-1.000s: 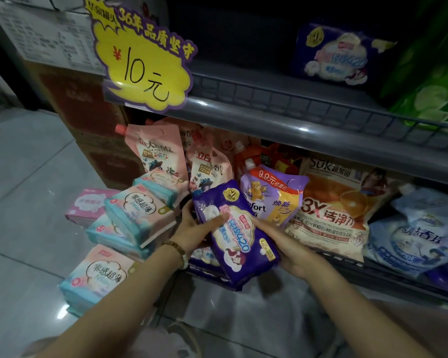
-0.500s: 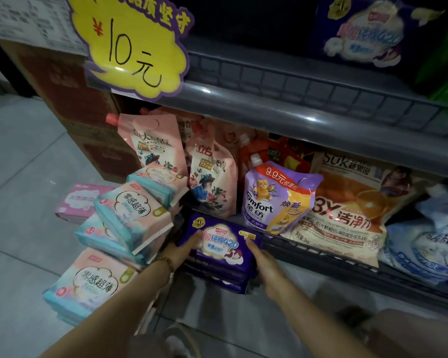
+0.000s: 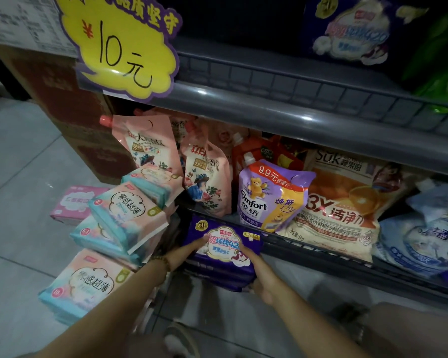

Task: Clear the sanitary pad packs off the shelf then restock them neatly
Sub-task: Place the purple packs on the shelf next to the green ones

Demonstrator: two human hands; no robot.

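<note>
A purple sanitary pad pack [image 3: 226, 245] lies flat on top of a stack of purple packs [image 3: 217, 276] on the floor, just in front of the lower shelf. My left hand [image 3: 189, 250] holds its left edge, thumb on top. My right hand [image 3: 256, 273] grips its right side. To the left, teal-and-pink pad packs [image 3: 130, 213] are piled on the floor, with another [image 3: 86, 282] nearer me and a pink pack [image 3: 73, 202] behind. One purple pad pack [image 3: 352, 32] stands on the upper shelf [image 3: 269, 109].
Detergent and softener pouches [image 3: 272, 195] fill the lower shelf behind its wire rail [image 3: 321, 251]. A yellow price sign [image 3: 122, 45] hangs from the upper shelf's left end. Green packs [image 3: 440, 73] sit at the upper right. Brown cartons [image 3: 70, 104] stand left of the shelf.
Both hands have lowered the purple pack from in front of the pouches onto the purple stack on the floor. The view has moved closer to the shelf.
</note>
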